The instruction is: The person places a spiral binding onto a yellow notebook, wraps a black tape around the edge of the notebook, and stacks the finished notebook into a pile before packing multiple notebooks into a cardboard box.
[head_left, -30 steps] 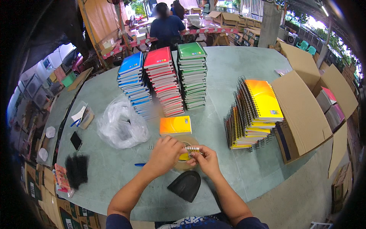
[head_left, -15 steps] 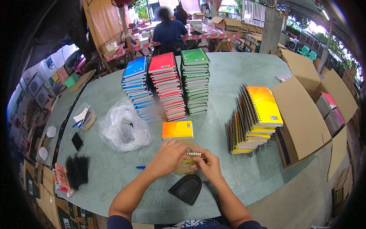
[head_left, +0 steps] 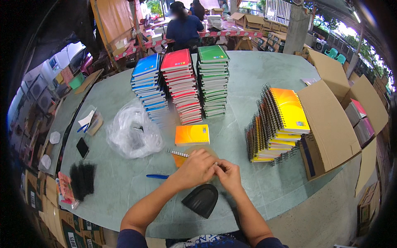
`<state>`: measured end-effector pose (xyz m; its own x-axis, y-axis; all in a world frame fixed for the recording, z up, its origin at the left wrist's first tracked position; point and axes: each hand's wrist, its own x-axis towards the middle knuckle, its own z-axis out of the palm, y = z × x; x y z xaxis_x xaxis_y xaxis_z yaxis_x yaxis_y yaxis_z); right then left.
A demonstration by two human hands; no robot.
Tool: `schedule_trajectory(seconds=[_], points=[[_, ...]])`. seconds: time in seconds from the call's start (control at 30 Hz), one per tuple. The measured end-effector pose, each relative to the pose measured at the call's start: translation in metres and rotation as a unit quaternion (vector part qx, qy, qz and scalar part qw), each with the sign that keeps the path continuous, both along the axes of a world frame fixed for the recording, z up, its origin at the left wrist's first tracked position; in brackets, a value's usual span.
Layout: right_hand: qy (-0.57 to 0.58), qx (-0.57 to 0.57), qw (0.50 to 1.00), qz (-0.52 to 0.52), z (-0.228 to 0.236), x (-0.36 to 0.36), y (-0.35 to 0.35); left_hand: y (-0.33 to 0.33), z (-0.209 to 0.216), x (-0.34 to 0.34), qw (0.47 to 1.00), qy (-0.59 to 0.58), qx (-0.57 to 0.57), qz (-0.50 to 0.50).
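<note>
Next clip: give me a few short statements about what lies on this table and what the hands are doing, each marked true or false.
1. Both hands, left hand and right hand, meet over a small spiral notebook. True.
2. The green notebook stack stands left of the blue stack. False: green is rightmost, blue leftmost, the red stack between.
3. A blue pen lies on the table left of the hands. True.
4. The clear plastic bag sits inside the cardboard box. False: it lies on the table, left of the orange notebook.
</note>
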<state>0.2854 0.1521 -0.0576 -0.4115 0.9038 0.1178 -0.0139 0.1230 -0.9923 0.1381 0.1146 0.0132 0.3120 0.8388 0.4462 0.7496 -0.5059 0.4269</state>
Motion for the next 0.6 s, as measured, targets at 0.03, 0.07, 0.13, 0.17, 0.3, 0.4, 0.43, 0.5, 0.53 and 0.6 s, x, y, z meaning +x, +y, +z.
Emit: schedule_trajectory(seconds=[0.03, 0.07, 0.13, 0.17, 0.3, 0.4, 0.43, 0.5, 0.53, 0.6], points=[[0.0, -0.002, 1.0, 0.002, 0.004, -0.002, -0.002, -0.001, 0.0, -0.002, 1.0, 0.0, -0.002, 0.002], [0.035, -0.003, 0.999, 0.007, 0.011, -0.004, -0.007, -0.003, 0.0, -0.004, 0.999, -0.041, -0.017, 0.001], [0.069, 0.001, 0.998, 0.01, 0.015, -0.005, -0.009, -0.003, 0.0, -0.004, 0.996, -0.083, -0.027, -0.004], [0.017, 0.065, 0.998, -0.013, 0.012, -0.005, -0.008, -0.003, -0.001, -0.002, 0.998, -0.055, -0.014, 0.017], [-0.135, 0.298, 0.941, -0.09, 0.01, 0.001, -0.006, -0.002, -0.006, -0.005, 0.999, 0.004, -0.022, 0.026], [0.014, 0.14, 0.986, -0.092, 0.028, 0.014, -0.011, -0.014, 0.032, -0.008, 0.989, 0.048, 0.083, 0.11], [0.01, 0.146, 0.983, -0.107, 0.038, 0.017, -0.011, -0.023, 0.044, -0.018, 0.975, -0.006, 0.127, 0.182], [0.192, 0.009, 0.98, -0.06, 0.06, 0.023, -0.014, -0.031, 0.047, -0.036, 0.95, -0.244, 0.066, 0.184], [0.156, 0.01, 0.987, -0.039, 0.073, 0.028, -0.016, -0.035, 0.043, -0.037, 0.905, -0.409, -0.042, 0.113], [0.08, 0.205, 0.971, -0.089, 0.09, 0.039, -0.014, -0.034, 0.03, -0.032, 0.844, -0.52, -0.121, 0.046]])
